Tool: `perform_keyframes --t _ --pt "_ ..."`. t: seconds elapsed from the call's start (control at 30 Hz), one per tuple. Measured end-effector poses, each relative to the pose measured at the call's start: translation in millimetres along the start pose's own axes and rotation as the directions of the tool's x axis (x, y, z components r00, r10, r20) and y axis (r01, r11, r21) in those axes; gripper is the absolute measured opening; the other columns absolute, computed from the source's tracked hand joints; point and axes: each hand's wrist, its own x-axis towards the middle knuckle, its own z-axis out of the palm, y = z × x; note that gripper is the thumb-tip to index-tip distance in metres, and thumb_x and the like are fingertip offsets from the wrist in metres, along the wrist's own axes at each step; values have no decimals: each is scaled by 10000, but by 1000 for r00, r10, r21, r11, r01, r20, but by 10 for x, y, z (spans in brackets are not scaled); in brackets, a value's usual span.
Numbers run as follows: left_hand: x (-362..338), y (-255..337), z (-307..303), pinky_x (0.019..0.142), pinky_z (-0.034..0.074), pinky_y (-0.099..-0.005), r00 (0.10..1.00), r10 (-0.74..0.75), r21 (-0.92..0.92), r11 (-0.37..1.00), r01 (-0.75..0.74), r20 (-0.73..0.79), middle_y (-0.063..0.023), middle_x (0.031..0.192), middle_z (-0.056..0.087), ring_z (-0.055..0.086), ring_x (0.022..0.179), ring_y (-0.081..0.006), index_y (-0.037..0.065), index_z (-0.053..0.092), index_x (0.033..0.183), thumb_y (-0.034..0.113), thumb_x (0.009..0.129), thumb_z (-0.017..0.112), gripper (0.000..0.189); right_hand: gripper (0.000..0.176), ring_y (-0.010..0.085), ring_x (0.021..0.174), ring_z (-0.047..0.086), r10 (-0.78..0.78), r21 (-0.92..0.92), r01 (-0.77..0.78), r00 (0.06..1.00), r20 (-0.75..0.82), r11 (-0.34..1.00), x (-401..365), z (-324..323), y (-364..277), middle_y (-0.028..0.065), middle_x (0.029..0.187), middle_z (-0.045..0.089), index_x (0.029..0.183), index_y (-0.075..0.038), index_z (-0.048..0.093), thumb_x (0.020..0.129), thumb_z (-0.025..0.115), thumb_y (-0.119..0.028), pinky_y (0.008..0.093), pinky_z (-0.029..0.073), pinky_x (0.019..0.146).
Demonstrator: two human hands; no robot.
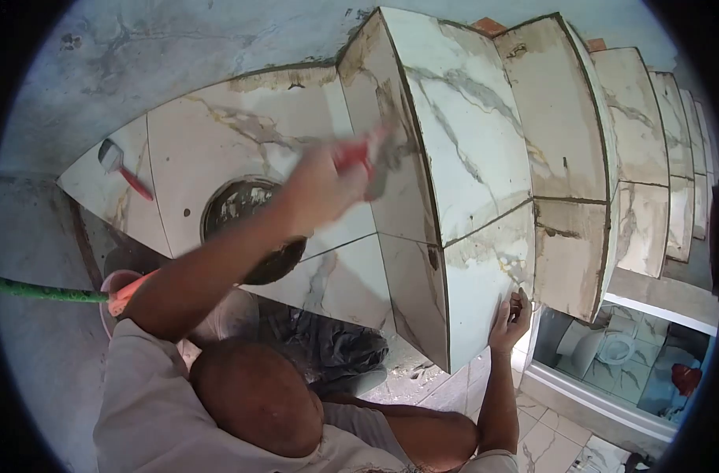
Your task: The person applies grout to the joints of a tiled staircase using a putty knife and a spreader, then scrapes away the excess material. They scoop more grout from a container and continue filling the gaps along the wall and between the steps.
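My left hand (328, 189) is closed around a red-handled tool (358, 154) with a grey end. Motion smears the tool, and its exact kind cannot be made out. It is up against the stained tiled riser (403, 189) of a marble-patterned step. My right hand (511, 322) lies at the end of the step's white tread tile (477, 268), its fingers bent. Whether anything is between those fingers is too small to see. Under my left forearm stands a round dark basin (211, 209) with grey paste in it, partly hidden.
Another red-handled tool with a flat pale head (127, 169) lies on the tiled landing (190, 150). More tiled steps (627, 142) run off to the right. A green hose (48, 289) and a pink bucket (105, 303) are at the left. A doorway at lower right shows a toilet (615, 347).
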Motion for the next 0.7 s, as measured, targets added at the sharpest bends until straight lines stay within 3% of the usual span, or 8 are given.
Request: perform_keyframes --t 0.03,0.1,0.2,0.33,0.47,0.53,0.63,0.7 --pt "174 220 -102 449 461 -275 990 -84 -98 993 73 -117 -84 682 604 571 507 -144 -41 608 1042 40 862 501 224 421 129 819 533 0 2 1 1000 -9 1000 15 1 -12 91 1030 600 1273 39 526 916 606 -167 259 433 701" --pt "599 407 -391 431 482 -328 991 -106 -82 992 100 -76 -112 656 585 590 496 -208 -64 594 914 40 831 513 156 419 126 790 515 -9 -24 9 1000 4 1000 21 1 -49 87 1023 597 1262 48 527 913 611 -168 256 420 668" --pt "1099 711 -483 487 537 -378 971 -188 -68 981 179 -145 -191 699 596 625 541 -309 -82 573 873 10 802 514 130 476 163 786 525 39 -26 -39 999 -8 999 22 6 -72 100 982 589 1227 52 544 906 644 -285 276 432 666" --pt "1673 958 -378 622 609 -448 953 -229 116 960 255 -198 -255 787 601 655 637 -365 -129 534 888 -25 790 496 148 476 216 866 540 39 -5 -39 999 5 999 34 -10 -86 124 1022 563 1248 51 531 906 637 -264 305 449 720" --pt "1848 1153 -140 681 618 -467 942 -300 215 920 327 -151 -254 818 597 663 687 -382 -135 521 912 -38 780 468 172 469 250 939 534 19 90 -19 1000 -1 996 62 -23 -81 143 1033 544 1249 62 519 897 639 -224 328 450 773" --pt "1805 1209 -75 633 577 -427 960 -205 213 946 244 -190 -171 809 572 618 659 -289 -81 517 812 -31 744 498 86 478 252 948 534 24 72 -26 1000 19 997 31 -35 -2 147 1045 540 1259 60 508 891 646 -213 331 452 778" --pt "1672 1372 -299 677 588 -416 991 -131 130 983 127 19 -177 804 582 610 644 -284 -95 535 817 -45 722 504 112 490 260 979 538 34 90 -35 999 21 995 1 -27 72 151 1072 532 1274 56 495 895 643 -216 329 458 814" --pt "1696 1304 -360 678 591 -413 987 -150 187 969 159 -62 -184 789 583 621 656 -290 -101 541 819 -45 720 504 120 489 262 977 538 31 112 -32 999 15 993 9 -23 18 152 1073 533 1274 56 496 895 643 -215 329 458 813"
